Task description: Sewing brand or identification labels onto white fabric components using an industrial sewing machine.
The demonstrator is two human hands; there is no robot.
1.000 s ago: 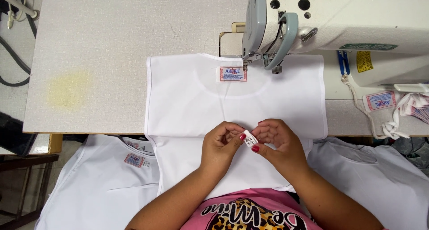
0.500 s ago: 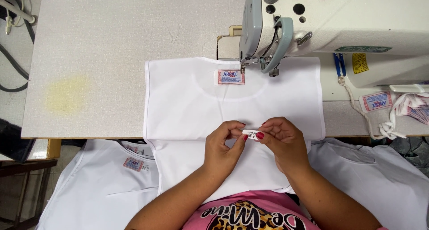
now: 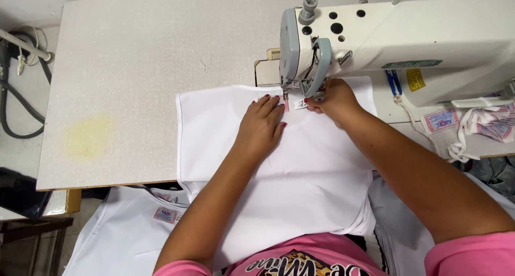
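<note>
- One white garment [image 3: 300, 168] lies flat on the table [image 3: 139, 77], under one sewing machine [image 3: 397, 37].
- Left hand [image 3: 263, 127]: flat, fingers spread on the garment.
- Right hand [image 3: 332, 99]: grip pinched on one small label [image 3: 300, 104] beside the needle.
- Two more garments [image 3: 129, 233] hang below the table edge.
</note>
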